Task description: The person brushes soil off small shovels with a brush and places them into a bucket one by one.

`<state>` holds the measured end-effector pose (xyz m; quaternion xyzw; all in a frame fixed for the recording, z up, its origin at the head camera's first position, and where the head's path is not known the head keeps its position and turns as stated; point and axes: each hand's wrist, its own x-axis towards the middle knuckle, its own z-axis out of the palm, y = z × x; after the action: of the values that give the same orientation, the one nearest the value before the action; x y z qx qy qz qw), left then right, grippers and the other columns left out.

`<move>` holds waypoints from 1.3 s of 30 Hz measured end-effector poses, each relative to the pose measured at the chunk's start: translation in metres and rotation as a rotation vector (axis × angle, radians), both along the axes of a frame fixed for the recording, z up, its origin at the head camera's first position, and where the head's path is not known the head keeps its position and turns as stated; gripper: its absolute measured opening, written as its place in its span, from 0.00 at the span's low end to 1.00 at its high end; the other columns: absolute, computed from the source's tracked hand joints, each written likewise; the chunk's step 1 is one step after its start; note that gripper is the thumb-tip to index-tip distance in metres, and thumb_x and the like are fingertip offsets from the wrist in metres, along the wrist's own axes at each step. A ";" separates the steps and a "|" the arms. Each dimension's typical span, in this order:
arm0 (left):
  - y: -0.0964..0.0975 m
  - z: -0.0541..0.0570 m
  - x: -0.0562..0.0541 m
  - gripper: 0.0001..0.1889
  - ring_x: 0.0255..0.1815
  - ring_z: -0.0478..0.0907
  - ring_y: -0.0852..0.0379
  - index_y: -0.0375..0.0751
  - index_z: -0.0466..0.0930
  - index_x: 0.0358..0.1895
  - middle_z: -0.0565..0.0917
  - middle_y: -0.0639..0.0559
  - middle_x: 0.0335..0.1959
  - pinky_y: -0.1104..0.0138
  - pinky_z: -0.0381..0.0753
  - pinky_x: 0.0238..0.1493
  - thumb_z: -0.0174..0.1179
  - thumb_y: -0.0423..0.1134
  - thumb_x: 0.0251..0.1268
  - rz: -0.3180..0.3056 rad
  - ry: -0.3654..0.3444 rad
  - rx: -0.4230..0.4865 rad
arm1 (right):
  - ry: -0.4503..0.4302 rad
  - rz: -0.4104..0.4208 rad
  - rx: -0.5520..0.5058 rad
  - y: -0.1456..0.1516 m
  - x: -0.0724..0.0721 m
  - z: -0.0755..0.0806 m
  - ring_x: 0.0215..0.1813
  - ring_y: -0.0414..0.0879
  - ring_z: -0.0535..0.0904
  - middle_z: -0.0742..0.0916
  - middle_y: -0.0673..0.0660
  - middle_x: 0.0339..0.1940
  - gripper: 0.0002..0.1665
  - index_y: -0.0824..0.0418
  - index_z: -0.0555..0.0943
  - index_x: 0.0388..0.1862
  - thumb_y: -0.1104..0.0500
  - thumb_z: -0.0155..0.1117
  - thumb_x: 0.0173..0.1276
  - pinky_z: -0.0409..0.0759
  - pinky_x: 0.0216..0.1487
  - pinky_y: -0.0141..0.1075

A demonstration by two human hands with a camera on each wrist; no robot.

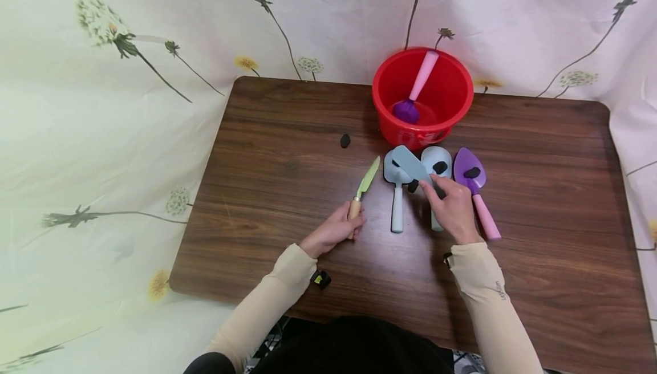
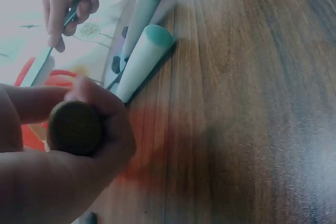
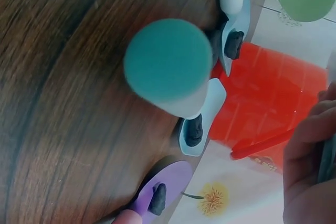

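Observation:
My left hand [image 1: 340,227] grips a spatula with a wooden handle [image 1: 354,210] and a green blade [image 1: 368,175], its tip pointing up and away. My right hand [image 1: 453,206] pinches a light blue spatula [image 1: 410,164]. Its flat blade slants over two blue scoops lying on the table: the left scoop [image 1: 397,191] and the middle scoop [image 1: 436,156], which the right hand partly hides. To the right lies a purple scoop [image 1: 464,163] with a pink handle. Black lumps [image 3: 194,129] sit on the scoops. The left wrist view shows the wooden handle's butt end [image 2: 74,128] within the curled fingers.
Behind the scoops stands a red bucket [image 1: 386,117] with a purple-headed, pink-handled tool [image 1: 423,77] leaning inside. One black lump [image 1: 345,141] lies on the wooden table [image 1: 267,180] left of the bucket. A small black object [image 1: 321,279] is beside the left sleeve. Flowered cloth hangs behind.

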<state>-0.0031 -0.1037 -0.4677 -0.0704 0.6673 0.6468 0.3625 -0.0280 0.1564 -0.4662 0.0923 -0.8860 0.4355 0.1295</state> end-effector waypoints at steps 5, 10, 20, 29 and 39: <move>0.005 0.003 -0.003 0.18 0.30 0.68 0.54 0.30 0.58 0.60 0.68 0.48 0.35 0.66 0.71 0.35 0.43 0.29 0.69 0.077 0.053 -0.035 | 0.034 0.056 -0.017 -0.004 -0.001 -0.001 0.28 0.44 0.76 0.89 0.61 0.32 0.11 0.67 0.86 0.42 0.64 0.70 0.60 0.75 0.31 0.29; 0.006 0.008 -0.002 0.21 0.38 0.75 0.50 0.29 0.57 0.61 0.71 0.38 0.48 0.61 0.78 0.41 0.45 0.23 0.65 0.056 0.118 -0.039 | 0.042 0.163 -0.041 -0.010 0.000 0.001 0.32 0.47 0.82 0.89 0.61 0.35 0.13 0.67 0.86 0.42 0.66 0.72 0.57 0.77 0.36 0.27; 0.008 0.006 0.000 0.24 0.45 0.83 0.43 0.25 0.59 0.61 0.79 0.29 0.48 0.50 0.82 0.50 0.55 0.21 0.63 -0.035 0.161 0.015 | -0.124 0.438 0.004 -0.017 0.000 -0.001 0.43 0.49 0.86 0.90 0.58 0.41 0.14 0.64 0.85 0.47 0.62 0.69 0.63 0.84 0.43 0.45; 0.004 0.004 0.001 0.22 0.46 0.83 0.44 0.27 0.63 0.57 0.81 0.34 0.45 0.52 0.82 0.43 0.57 0.21 0.60 -0.116 0.150 -0.027 | -0.101 0.393 0.027 -0.009 -0.003 0.000 0.37 0.46 0.84 0.90 0.58 0.39 0.15 0.63 0.86 0.47 0.61 0.70 0.61 0.81 0.36 0.39; 0.003 0.001 0.007 0.23 0.45 0.83 0.46 0.27 0.65 0.58 0.81 0.34 0.45 0.60 0.82 0.38 0.59 0.22 0.61 -0.146 0.190 -0.060 | -0.053 0.116 0.097 -0.003 -0.009 0.012 0.42 0.57 0.86 0.88 0.66 0.43 0.19 0.67 0.84 0.50 0.60 0.70 0.62 0.83 0.43 0.51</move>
<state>0.0035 -0.1008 -0.4667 0.0291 0.7208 0.6024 0.3415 -0.0369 0.1529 -0.4546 0.1380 -0.9023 0.4013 0.0758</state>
